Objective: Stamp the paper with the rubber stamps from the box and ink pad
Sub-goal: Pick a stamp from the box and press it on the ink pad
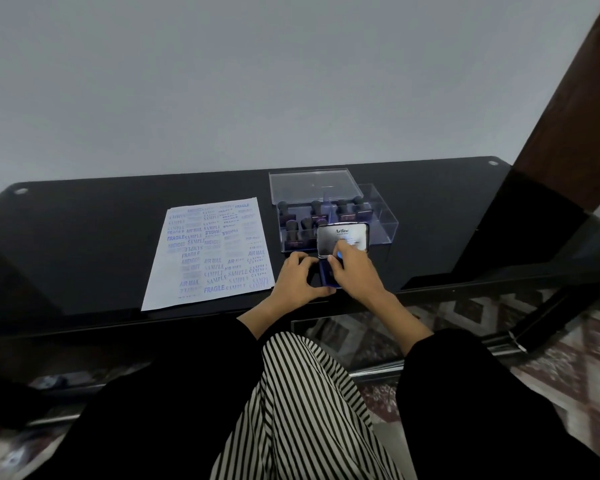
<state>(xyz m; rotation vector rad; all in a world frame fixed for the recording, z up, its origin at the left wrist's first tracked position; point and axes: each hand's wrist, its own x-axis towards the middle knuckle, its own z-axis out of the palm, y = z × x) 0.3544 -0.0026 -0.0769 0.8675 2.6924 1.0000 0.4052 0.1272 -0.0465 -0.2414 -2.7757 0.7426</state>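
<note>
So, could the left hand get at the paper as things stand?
Probably yes: the paper lies just beside the left hand with nothing between, but that hand grips the ink pad and must let go first.

The left hand (298, 277) and right hand (355, 271) sit close together, fingers curled round the ink pad (340, 241).

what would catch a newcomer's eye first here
The white sheet of paper crowded with blue stamped words lies left of centre on the black glass table. Right of it, the left hand and right hand hold a blue ink pad with its silver lid raised, before a clear plastic box of black-handled rubber stamps.
</note>
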